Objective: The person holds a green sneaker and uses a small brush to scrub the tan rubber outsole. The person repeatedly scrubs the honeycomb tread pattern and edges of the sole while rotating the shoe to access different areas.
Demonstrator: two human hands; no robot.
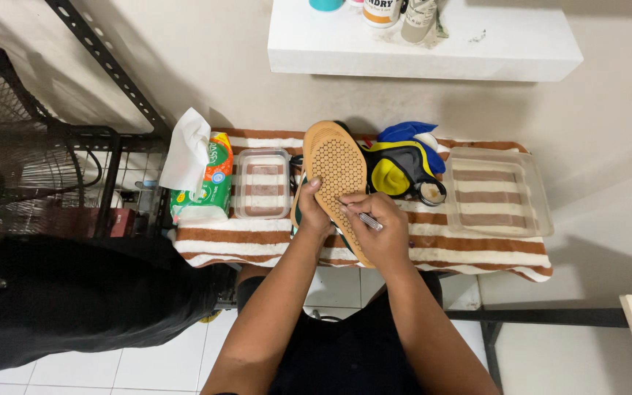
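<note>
Two hands meet on one shoe [336, 170], which is held sole-up over the striped towel [477, 252] near its front edge. The left hand [311, 212] wraps the shoe's left side, fingers curled under and thumb pressed on the tan rubber sole. The right hand [378, 227] rests on the lower right part of the sole, its fingers pressed together around a thin silvery tool [369, 221]; the tool's tip lies against the sole, though what kind of tool it is cannot be told. The shoe's toe points away from the person, and a strip of dark green upper shows at its left edge under the left hand.

Just left of the shoe, a small clear tub [262, 184] sits on the towel, the stripes showing through it. Farther left of the shoe, at the towel's end, lies a green tissue pack [210, 186] with a white sheet pulled up from its top. Just right of the shoe's toe lies a heap of blue, yellow and black items [404, 164], touching or nearly touching the shoe; what they are cannot be told. Well right of the shoe sits a larger clear tray [499, 192]. Beyond the shoe, higher on the wall, a white shelf [477, 51] carries a few containers. Far left of the shoe stands a black fan [9, 132] behind a dark metal rack.
</note>
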